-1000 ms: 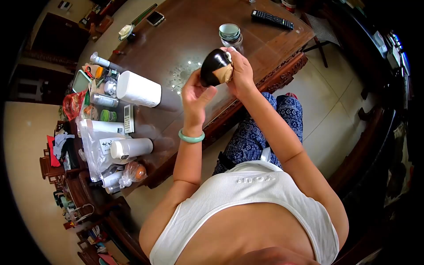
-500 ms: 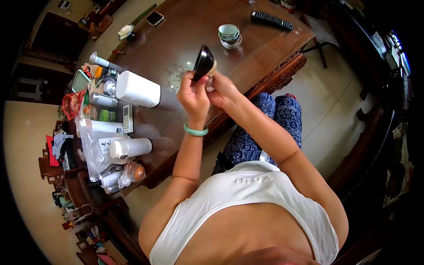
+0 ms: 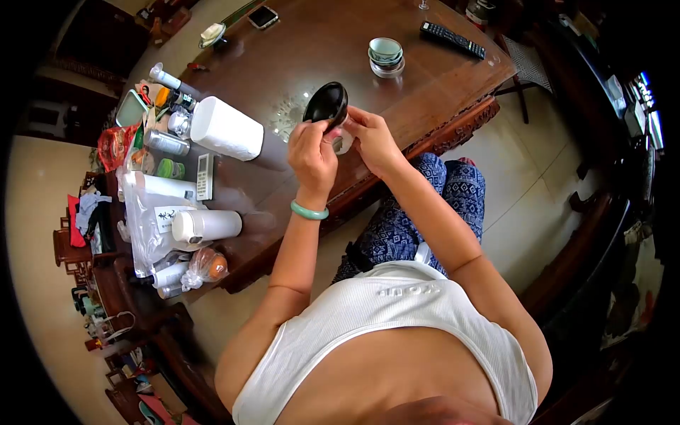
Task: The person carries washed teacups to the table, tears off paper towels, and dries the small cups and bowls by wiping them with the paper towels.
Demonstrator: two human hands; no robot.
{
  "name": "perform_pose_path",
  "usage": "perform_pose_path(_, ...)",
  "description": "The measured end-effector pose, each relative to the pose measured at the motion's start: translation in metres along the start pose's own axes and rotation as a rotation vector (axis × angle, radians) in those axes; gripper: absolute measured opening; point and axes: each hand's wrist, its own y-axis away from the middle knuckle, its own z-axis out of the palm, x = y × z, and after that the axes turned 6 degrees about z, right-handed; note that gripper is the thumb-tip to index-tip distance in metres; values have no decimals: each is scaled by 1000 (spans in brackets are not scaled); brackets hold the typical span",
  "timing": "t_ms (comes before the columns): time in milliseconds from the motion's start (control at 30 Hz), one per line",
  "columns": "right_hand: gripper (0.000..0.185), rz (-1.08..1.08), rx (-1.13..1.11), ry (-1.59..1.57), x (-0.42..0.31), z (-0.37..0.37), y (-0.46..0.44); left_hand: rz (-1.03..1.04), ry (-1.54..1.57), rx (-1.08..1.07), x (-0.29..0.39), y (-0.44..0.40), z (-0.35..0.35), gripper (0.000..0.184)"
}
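Note:
A glossy black bowl [image 3: 326,103] is tilted above the wooden table, its dark inside showing. My left hand [image 3: 312,157], below a green bangle [image 3: 309,210] on the wrist, has its fingers closed on the bowl's lower edge. On the bowl's right, my right hand [image 3: 373,142] pinches a whitish cloth or tissue [image 3: 344,140] against it; the fingers partly hide this. Beyond the hands, a stack of small pale green bowls [image 3: 385,55] stands on the table.
On the table [image 3: 312,42] lie a black remote [image 3: 452,40] and a phone [image 3: 263,17]. To the left stand a white tissue pack [image 3: 227,128], a white flask [image 3: 207,226], a white remote [image 3: 205,177] and bagged items. The table edge runs beneath my forearms.
The black bowl has turned from showing its outside to showing its inside. Both hands have shifted with it, and the whitish cloth now shows below the bowl. The view has moved slightly.

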Motion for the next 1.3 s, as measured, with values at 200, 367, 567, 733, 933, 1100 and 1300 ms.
perform_pose_path(200, 30, -264, 247, 688, -14, -2, -26, -136, -121, 60, -27, -14, -17, 15)
perform_pose_path(367, 43, -856, 171, 932, 5, -13, -122, -105, -125, 61, -28, -22, -25, 11)
perform_pose_path(567, 50, -744, -69, 1644, 41, -38, -150, -126, -142, -7, -47, -24, -33, 16)
perform_pose_path(733, 44, -697, -221, 1284, 27, -30, -78, -163, -131, -27, -55, -27, -36, 12)
perform_pose_path(933, 43, -683, -622, 1210, 31, -24, -4, -140, -85, -59, -43, -28, -27, 11)
perform_pose_path(1100, 34, -908, -213, 1388, 34, -55, -83, 19, -86, -84, -30, -28, -23, 13)
perform_pose_path(1300, 30, -821, -25, 1245, 32, -37, -90, 109, -130, -76, -36, -31, -6, 12)
